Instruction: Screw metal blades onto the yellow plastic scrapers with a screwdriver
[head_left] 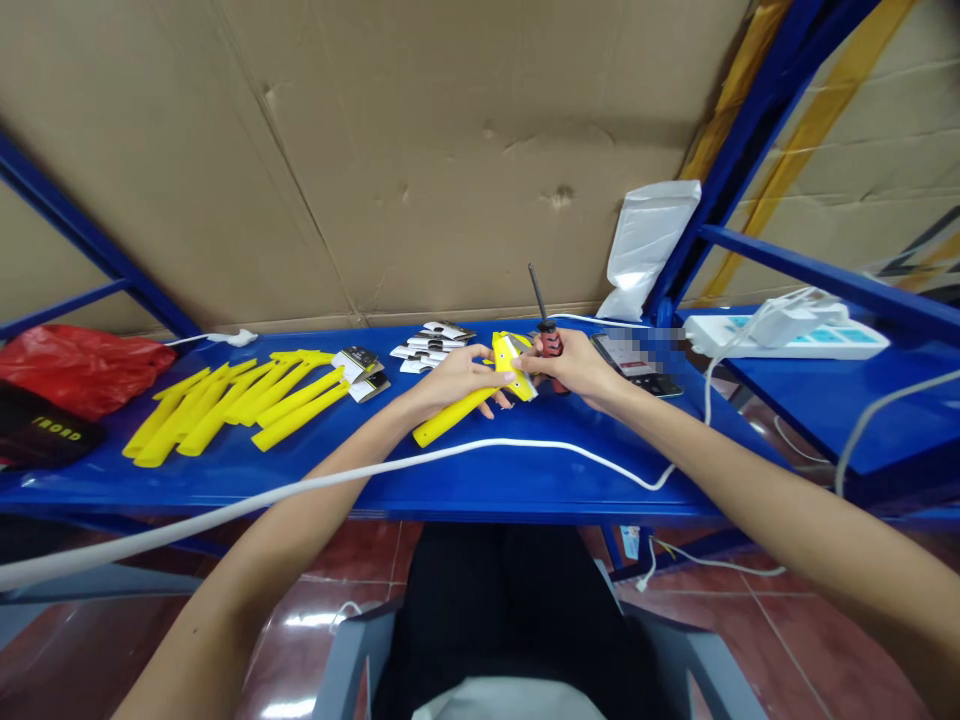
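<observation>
My left hand [456, 378] is closed around a yellow scraper [453, 416], whose handle slants down toward the table's front. Its wide head carries a pale metal blade edge and small screws. My right hand [579, 362] grips a screwdriver [551, 342] with a red and black handle, its shaft pointing up and away from the scraper. Fingertips of that same hand touch the scraper's head. Behind my left hand lie several white and black packets [429, 346]. Part of the scraper is covered by my fingers.
Several yellow scrapers [217, 408] lie in a row on the blue table [390, 480], with printed cards [363, 372] at their right. A red plastic bag [90, 368] sits far left. A phone [637, 366] and a power strip [795, 336] are at right. A white cable [480, 444] crosses in front.
</observation>
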